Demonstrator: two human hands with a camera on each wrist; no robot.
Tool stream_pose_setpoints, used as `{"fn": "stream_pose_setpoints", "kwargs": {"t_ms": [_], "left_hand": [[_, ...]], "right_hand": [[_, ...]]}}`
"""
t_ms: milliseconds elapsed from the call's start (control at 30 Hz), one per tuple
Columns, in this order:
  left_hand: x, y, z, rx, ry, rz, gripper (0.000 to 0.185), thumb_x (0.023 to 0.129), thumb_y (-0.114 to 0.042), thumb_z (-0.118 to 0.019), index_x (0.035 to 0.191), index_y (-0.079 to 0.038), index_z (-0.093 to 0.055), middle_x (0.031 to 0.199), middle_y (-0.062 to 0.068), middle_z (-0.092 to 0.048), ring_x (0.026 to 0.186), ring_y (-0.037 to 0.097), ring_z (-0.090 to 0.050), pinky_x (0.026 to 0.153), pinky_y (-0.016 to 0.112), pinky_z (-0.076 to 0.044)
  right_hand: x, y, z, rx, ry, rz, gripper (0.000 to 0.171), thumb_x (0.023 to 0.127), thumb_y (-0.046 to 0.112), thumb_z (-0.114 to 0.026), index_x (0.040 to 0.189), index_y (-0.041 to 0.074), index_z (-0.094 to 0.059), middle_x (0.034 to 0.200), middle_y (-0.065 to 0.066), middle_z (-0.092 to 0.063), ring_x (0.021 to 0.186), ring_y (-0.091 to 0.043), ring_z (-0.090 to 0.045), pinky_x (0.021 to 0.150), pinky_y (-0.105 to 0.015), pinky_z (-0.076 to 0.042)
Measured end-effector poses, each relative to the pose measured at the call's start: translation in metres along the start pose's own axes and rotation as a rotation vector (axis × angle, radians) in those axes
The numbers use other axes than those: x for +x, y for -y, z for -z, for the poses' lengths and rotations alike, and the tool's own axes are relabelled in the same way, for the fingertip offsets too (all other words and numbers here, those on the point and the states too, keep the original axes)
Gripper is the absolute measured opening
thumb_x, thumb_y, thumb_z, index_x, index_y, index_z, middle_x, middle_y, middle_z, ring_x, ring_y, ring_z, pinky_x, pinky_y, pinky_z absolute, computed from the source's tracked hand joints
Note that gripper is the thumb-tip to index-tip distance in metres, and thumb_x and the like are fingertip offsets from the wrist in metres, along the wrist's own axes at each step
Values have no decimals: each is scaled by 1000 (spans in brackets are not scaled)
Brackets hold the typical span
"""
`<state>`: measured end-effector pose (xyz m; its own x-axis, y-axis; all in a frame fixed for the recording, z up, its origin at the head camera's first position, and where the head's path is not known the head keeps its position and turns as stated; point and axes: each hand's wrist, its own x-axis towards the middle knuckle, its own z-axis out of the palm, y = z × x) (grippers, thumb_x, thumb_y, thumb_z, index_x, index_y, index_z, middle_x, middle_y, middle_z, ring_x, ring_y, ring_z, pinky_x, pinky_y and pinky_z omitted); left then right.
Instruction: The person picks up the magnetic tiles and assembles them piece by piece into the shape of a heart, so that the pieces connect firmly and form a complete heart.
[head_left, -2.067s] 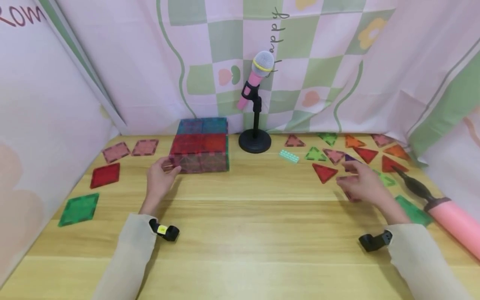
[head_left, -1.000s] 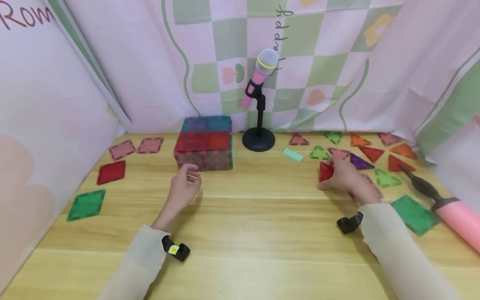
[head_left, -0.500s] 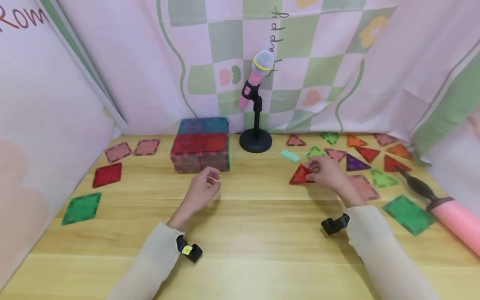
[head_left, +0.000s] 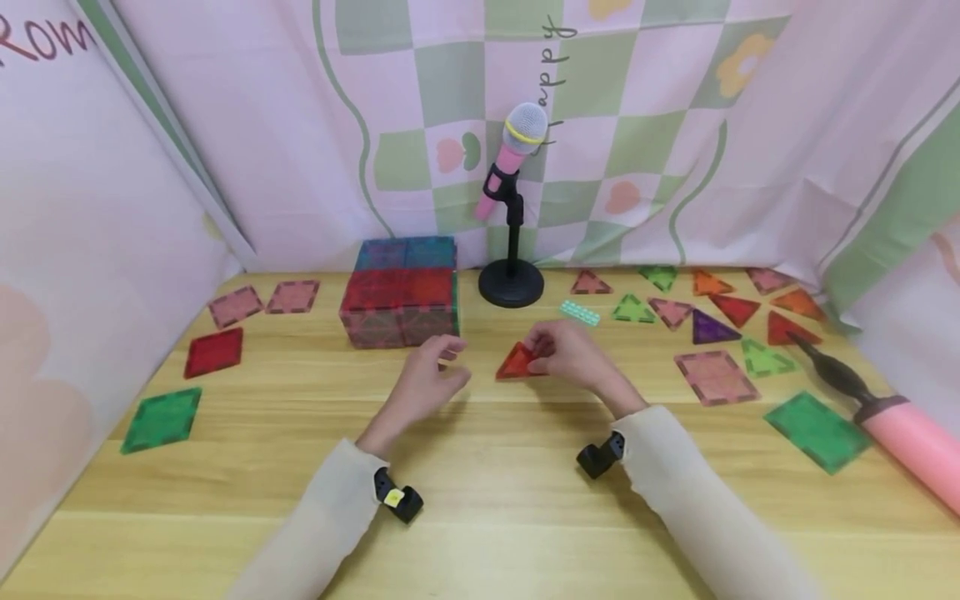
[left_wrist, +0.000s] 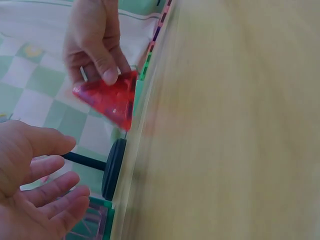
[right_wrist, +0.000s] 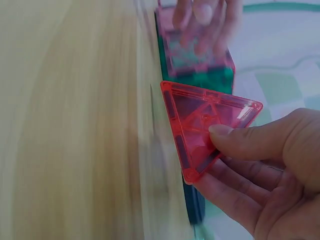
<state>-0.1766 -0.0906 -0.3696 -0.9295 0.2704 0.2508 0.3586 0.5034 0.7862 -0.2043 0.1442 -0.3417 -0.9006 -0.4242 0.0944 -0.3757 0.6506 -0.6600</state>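
Right wrist view alone shows the thumb (right_wrist: 235, 137) pressing the red triangle tile (right_wrist: 200, 125)

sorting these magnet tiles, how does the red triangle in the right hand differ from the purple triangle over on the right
The red triangle is pinched in the right hand, tilted up off the table; the purple triangle lies flat and untouched. The red one sits near the middle by the left hand; the purple one lies among the loose triangles. Both are translucent triangular tiles.

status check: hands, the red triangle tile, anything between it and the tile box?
Right hand pinches red triangle tile, lifted off table. Left hand open, empty, beside it. Tile box behind left hand; no clutter between.
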Motion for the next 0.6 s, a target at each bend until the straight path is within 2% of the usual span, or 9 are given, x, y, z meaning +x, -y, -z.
{"fn": "stream_pose_setpoints", "kwargs": {"t_ms": [100, 233, 433, 600], "left_hand": [[0, 1, 2, 0, 6, -7, 39, 82, -3, -69, 119, 4, -59, 117, 21, -61, 107, 34, -59, 90, 45, -50], [0, 3, 4, 17, 11, 2, 36, 81, -3, -72, 115, 1, -62, 114, 18, -63, 104, 32, -61, 88, 43, -52], [1, 6, 10, 65, 51, 19, 20, 80, -1, -72, 99, 0, -67, 93, 13, -69, 82, 22, -65, 73, 31, -54], [2, 12, 16, 129, 64, 18, 13, 81, -2, -72, 93, -1, -68, 83, 10, -69, 75, 16, -63, 67, 27, -51]], "right_hand": [[9, 11, -12, -2, 13, 50, 18, 74, -5, -73, 89, -2, -65, 84, -13, -68, 79, -23, -64, 75, -36, -53], [18, 25, -26, -6, 28, 70, 17, 72, -4, -74, 85, 0, -65, 80, -11, -68, 75, -19, -64, 72, -32, -53], [29, 39, -46, 43, 50, 86, 16, 71, -6, -75, 82, 0, -64, 78, -11, -68, 72, -17, -64, 68, -27, -53], [33, 40, -53, 101, 80, 88, 16, 73, -8, -73, 84, -2, -63, 79, -12, -66, 73, -17, -63, 67, -25, -52]]}}
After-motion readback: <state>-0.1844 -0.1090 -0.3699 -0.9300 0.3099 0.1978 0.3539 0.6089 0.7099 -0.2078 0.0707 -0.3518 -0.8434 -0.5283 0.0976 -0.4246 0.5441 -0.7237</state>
